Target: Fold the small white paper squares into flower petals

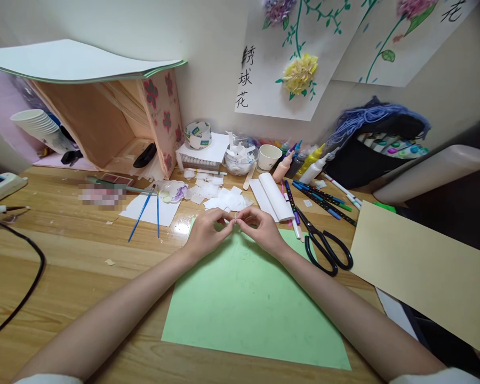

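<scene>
My left hand [210, 229] and my right hand [261, 229] meet over the far edge of a green sheet of paper [256, 304]. Thumb and forefinger of each are pinched together, fingertip to fingertip. Between them is a tiny pale piece [236, 217], too small and covered to name. Just beyond the hands lie cut white paper squares [226, 199]. A rolled white paper strip [275, 196] rests behind my right hand, and black-handled scissors [324, 245] lie to its right, partly on the green sheet.
Brushes [141, 216] and a paint palette [173, 191] sit left. A bowl of paper scraps [241, 160], a paper cup [269, 157] and paint bottles [283, 168] stand behind. Markers [324, 200] and a yellow board [424, 272] are right. A black cable [42, 261] curves at left.
</scene>
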The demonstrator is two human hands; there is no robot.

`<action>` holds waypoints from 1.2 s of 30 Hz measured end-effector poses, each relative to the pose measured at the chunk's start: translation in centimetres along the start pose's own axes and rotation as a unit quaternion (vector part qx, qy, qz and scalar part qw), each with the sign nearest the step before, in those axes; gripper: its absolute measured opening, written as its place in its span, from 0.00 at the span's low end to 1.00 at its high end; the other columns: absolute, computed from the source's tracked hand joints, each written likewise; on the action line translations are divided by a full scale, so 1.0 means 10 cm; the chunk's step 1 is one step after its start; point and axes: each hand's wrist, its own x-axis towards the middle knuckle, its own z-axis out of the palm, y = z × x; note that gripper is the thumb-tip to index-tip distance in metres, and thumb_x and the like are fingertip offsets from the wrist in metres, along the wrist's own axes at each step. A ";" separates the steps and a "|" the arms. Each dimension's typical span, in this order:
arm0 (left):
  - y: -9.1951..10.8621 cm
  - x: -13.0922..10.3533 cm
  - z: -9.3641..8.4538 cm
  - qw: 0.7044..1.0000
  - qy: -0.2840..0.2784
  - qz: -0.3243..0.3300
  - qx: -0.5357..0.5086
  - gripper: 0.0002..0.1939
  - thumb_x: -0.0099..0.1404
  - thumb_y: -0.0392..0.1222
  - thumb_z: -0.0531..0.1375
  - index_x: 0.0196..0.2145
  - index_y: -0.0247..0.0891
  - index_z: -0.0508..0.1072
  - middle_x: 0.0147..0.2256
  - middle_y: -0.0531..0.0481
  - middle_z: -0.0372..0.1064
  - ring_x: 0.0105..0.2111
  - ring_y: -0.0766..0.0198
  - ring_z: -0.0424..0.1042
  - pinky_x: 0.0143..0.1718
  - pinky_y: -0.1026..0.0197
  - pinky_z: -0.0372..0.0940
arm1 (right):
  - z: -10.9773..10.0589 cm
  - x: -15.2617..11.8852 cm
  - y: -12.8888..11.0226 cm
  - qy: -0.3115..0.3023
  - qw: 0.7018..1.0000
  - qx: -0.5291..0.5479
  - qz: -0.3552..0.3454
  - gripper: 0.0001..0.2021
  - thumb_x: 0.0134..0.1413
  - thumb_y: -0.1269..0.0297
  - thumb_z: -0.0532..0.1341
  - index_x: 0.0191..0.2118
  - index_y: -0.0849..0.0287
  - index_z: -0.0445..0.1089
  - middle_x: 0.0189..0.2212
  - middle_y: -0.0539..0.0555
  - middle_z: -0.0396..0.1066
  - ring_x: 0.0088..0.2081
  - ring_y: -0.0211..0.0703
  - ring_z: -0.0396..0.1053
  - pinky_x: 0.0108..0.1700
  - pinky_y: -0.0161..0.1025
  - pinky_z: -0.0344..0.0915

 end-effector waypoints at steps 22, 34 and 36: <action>-0.02 0.00 0.01 1.000 0.009 0.011 -0.003 0.02 0.59 0.38 0.60 0.29 0.38 0.71 0.28 0.55 0.71 0.27 0.69 0.65 0.30 0.66 0.60 | -0.02 0.03 0.01 -0.028 0.998 0.052 0.033 0.09 0.48 0.59 0.63 0.31 0.60 0.69 0.30 0.53 0.72 0.33 0.41 0.70 0.38 0.40 0.68; -0.01 0.00 0.01 0.999 0.014 0.030 -0.004 0.01 0.59 0.35 0.60 0.30 0.38 0.71 0.28 0.54 0.71 0.27 0.69 0.65 0.31 0.66 0.60 | -0.03 0.03 0.06 -0.027 0.997 0.062 0.040 0.08 0.48 0.60 0.64 0.30 0.60 0.70 0.29 0.52 0.72 0.32 0.40 0.70 0.37 0.38 0.67; -0.01 0.00 0.01 0.999 0.014 0.033 -0.005 0.01 0.59 0.36 0.60 0.30 0.38 0.71 0.28 0.54 0.71 0.27 0.69 0.65 0.31 0.65 0.61 | -0.03 0.03 0.06 -0.026 0.997 0.062 0.041 0.09 0.48 0.60 0.64 0.30 0.60 0.70 0.29 0.52 0.72 0.32 0.39 0.70 0.36 0.38 0.67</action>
